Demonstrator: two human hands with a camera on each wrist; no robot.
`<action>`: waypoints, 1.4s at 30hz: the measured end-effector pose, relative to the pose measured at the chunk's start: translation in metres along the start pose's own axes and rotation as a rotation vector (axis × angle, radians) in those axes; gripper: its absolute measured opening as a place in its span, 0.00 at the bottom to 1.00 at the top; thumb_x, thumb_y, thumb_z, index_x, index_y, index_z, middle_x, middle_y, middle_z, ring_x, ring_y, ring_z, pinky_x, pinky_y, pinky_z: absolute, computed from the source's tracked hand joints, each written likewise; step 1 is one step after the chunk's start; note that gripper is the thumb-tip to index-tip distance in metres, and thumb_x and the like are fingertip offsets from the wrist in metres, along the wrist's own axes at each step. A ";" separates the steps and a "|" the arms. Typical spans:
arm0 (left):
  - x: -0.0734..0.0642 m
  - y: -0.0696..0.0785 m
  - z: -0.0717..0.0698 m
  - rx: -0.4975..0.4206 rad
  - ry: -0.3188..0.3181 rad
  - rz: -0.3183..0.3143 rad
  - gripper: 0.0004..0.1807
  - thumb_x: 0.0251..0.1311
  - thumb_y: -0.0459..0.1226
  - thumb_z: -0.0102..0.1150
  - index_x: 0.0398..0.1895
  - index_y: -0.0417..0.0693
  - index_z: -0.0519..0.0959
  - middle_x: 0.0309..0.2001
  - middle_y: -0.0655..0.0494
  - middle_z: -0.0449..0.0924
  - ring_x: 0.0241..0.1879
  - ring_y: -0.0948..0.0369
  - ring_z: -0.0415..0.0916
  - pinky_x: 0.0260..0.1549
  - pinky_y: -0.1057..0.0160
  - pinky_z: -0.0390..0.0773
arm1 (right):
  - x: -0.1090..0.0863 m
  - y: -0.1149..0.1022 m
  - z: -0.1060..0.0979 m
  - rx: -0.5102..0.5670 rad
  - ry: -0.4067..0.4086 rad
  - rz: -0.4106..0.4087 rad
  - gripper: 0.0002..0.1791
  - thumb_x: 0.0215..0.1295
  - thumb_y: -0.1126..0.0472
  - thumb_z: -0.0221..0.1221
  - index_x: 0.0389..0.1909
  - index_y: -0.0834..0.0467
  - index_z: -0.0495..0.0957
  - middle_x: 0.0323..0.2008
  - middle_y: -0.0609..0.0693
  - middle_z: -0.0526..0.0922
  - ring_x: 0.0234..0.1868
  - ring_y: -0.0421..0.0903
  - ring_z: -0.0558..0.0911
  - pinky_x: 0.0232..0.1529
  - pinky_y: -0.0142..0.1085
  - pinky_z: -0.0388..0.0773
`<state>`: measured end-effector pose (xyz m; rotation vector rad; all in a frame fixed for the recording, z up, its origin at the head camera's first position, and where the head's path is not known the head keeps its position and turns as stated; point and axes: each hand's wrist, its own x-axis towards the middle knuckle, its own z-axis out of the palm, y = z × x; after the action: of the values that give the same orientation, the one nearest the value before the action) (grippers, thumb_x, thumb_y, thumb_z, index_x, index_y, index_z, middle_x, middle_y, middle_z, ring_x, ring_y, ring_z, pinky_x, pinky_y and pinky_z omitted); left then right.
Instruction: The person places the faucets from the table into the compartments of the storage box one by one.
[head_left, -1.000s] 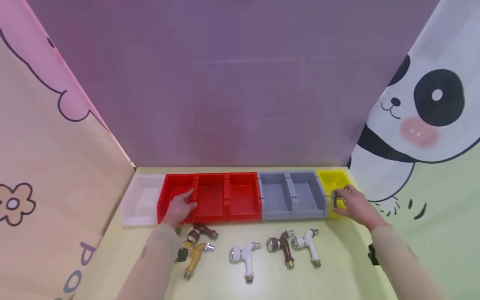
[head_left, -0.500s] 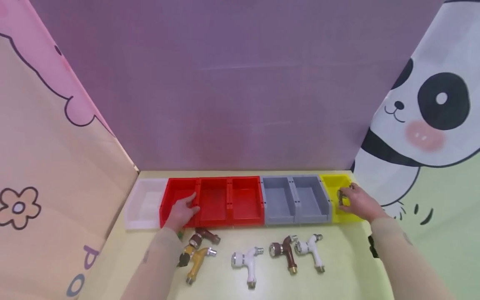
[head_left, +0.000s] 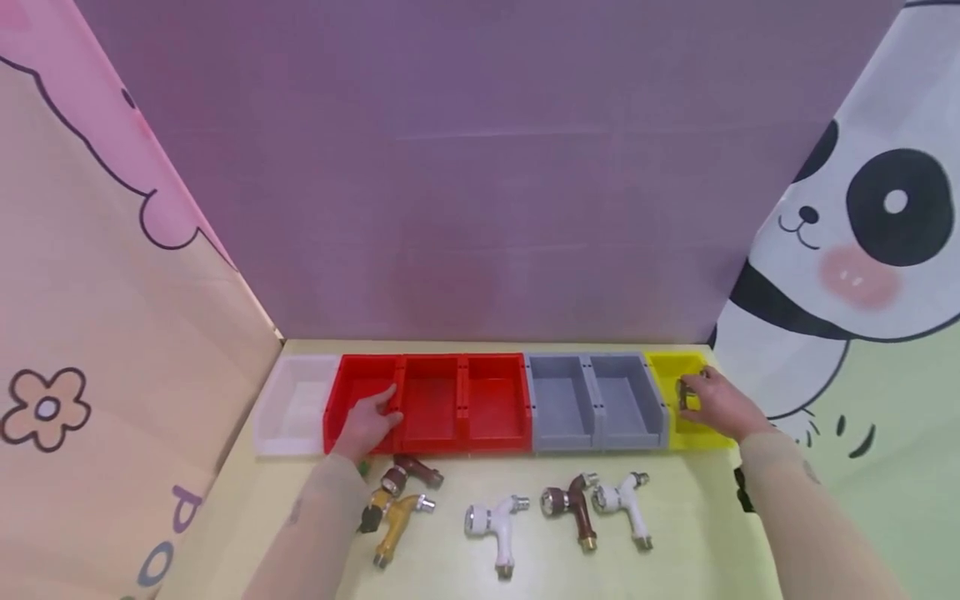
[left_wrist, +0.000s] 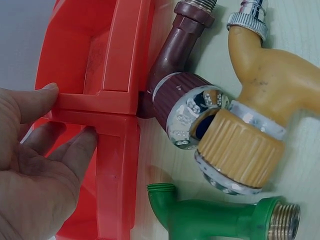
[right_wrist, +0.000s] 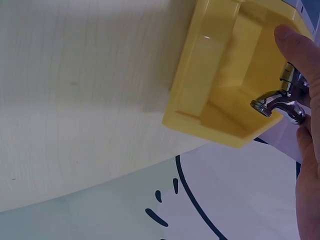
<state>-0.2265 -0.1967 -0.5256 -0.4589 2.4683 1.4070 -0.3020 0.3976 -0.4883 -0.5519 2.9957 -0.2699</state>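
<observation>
Edging slightly right over the last second, the right hand (head_left: 723, 407) is now bringing the chrome tap (right_wrist: 280, 100) clear of the left wall of the yellow bin (right_wrist: 197, 65), while the left hand (head_left: 367, 421) is keeping its place.

The right fingers are gripping the tap, which is showing within the bin's outline at the far right of the desk (head_left: 712, 542); whether it is touching the bottom, I cannot tell. The left fingers are lying loose on the wall between the left and middle red bins (head_left: 498, 412), probably doing little more than resting.

If the tap is being set down, the hand should be lowering it until the bin is bearing its weight, keeping the spout off the walls, and only then easing the fingers apart. The left sleeve should be staying high, since the brown tap (left_wrist: 182, 45) and green tap (left_wrist: 215, 219) are lying close below.
</observation>
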 end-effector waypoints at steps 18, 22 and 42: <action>0.001 0.003 -0.001 0.015 -0.004 -0.011 0.40 0.69 0.39 0.63 0.81 0.57 0.57 0.76 0.46 0.63 0.73 0.41 0.59 0.57 0.45 0.81 | -0.012 -0.005 0.013 -0.053 0.091 -0.108 0.29 0.67 0.63 0.64 0.67 0.66 0.73 0.68 0.73 0.70 0.70 0.77 0.62 0.69 0.70 0.58; 0.002 0.003 -0.002 0.014 -0.003 -0.020 0.40 0.69 0.39 0.64 0.81 0.58 0.57 0.76 0.47 0.62 0.74 0.41 0.58 0.57 0.45 0.81 | -0.020 -0.017 0.011 -0.055 0.109 -0.133 0.29 0.67 0.61 0.64 0.68 0.64 0.73 0.67 0.71 0.71 0.70 0.76 0.63 0.68 0.70 0.59; -0.001 0.003 -0.002 -0.010 -0.003 -0.028 0.40 0.69 0.39 0.64 0.81 0.59 0.57 0.76 0.48 0.62 0.73 0.42 0.58 0.57 0.44 0.81 | -0.061 -0.084 0.038 0.102 -0.028 -0.330 0.50 0.55 0.42 0.73 0.76 0.54 0.65 0.74 0.62 0.65 0.73 0.74 0.59 0.68 0.72 0.56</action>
<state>-0.2266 -0.1971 -0.5220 -0.4903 2.4440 1.4084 -0.2119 0.3366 -0.5067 -1.0275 2.8312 -0.4289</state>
